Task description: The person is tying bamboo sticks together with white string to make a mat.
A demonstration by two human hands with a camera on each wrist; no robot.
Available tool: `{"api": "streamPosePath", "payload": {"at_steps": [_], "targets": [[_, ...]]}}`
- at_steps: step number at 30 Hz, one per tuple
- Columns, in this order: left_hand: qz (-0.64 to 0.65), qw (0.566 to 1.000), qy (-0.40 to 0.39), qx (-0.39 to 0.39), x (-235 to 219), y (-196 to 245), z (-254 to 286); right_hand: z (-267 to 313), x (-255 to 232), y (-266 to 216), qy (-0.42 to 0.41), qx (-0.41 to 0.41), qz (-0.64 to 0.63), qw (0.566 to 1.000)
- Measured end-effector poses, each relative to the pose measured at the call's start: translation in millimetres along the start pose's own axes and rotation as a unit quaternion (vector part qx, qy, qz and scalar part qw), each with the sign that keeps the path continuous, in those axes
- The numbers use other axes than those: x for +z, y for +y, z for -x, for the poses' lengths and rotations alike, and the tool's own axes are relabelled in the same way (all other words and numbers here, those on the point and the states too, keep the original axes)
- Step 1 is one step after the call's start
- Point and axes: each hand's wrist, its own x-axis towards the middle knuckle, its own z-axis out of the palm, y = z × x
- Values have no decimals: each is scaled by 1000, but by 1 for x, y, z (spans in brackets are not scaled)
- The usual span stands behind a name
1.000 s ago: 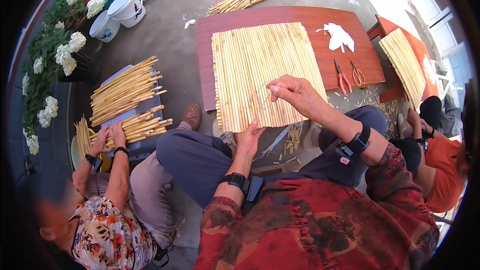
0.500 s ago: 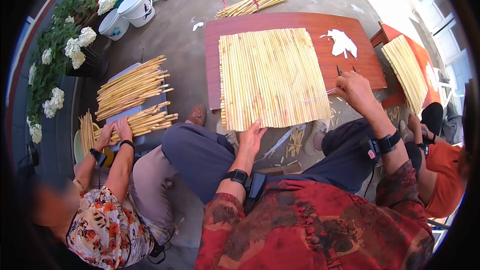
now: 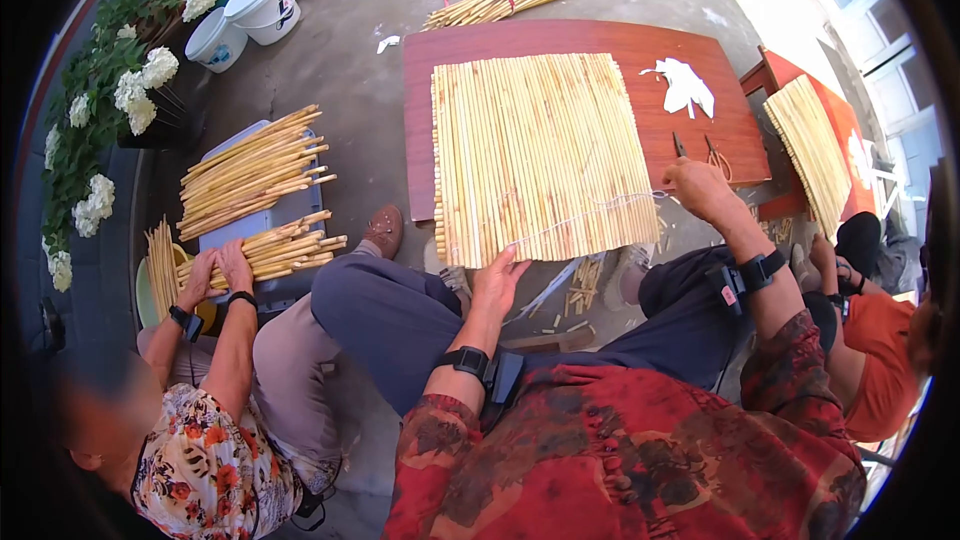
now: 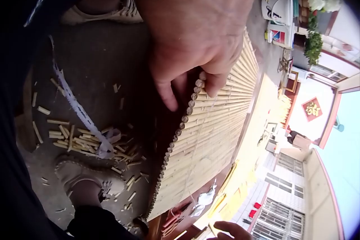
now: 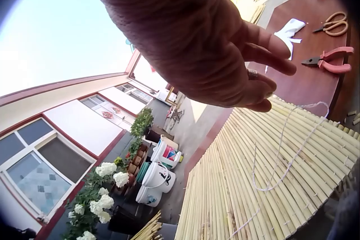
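Note:
A mat of pale sticks lies on the red table and juts past its front edge. At that front edge, my left hand grips the mat; the left wrist view shows a finger or thumb of the hand on each side of the stick ends. White string runs loosely across the mat near its front, looping at the right edge. Beside this loop is my right hand, near the pliers. In the right wrist view the hand has loosely extended fingers, apart from the string.
Scissors and white scraps lie on the table. At left, a seated person's hands touch loose sticks. Another stick mat is at right. Cut pieces litter the floor.
My right hand has moved right from above the mat to its right side, drawing the string across, and has let the string go. My left hand stays at the front edge.

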Motion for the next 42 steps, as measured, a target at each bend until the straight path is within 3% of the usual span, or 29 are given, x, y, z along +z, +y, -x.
{"api": "streamPosePath", "payload": {"at_steps": [2, 4, 8, 14, 16, 20, 23, 27, 29, 32, 34, 39, 42], "targets": [[-13, 1000, -8, 6, -1, 1, -1, -6, -11, -10, -70, 17, 41, 997], [-9, 1000, 3, -2, -3, 1, -1, -15, -12, -15, -67, 39, 23, 997], [-14, 1000, -7, 1, -7, -1, -1, -46, 16, -4, 26, 42, -18, 999], [-20, 1000, 13, 6, -10, 0, -1, -102, 48, -1, 42, 116, -167, 978], [-30, 999, 30, 3, -9, 1, 1, -119, 61, -6, -19, 136, -160, 978], [-37, 999, 22, -1, -10, 4, 2, -129, 72, -31, -49, 194, -200, 959], [-27, 998, 44, 20, -4, 4, 5, -129, 65, -43, -42, 180, -201, 962], [-30, 999, 6, 17, 4, 8, 6, -136, 85, -45, -50, 152, -191, 968], [-31, 999, -2, 8, 4, 7, 5, -134, 93, -51, 3, 166, -191, 967], [-44, 999, -11, 15, 11, 9, 10, -124, 71, -60, -54, 178, -163, 969], [-40, 999, -15, 20, 13, 10, 11, -119, 78, -55, -42, 154, -151, 976], [-65, 994, -48, 72, 19, 12, 16, -104, 82, -48, 11, 94, -169, 981], [-72, 991, -42, 104, 32, 20, 24, -91, 63, -53, 11, 120, -252, 960]]}}
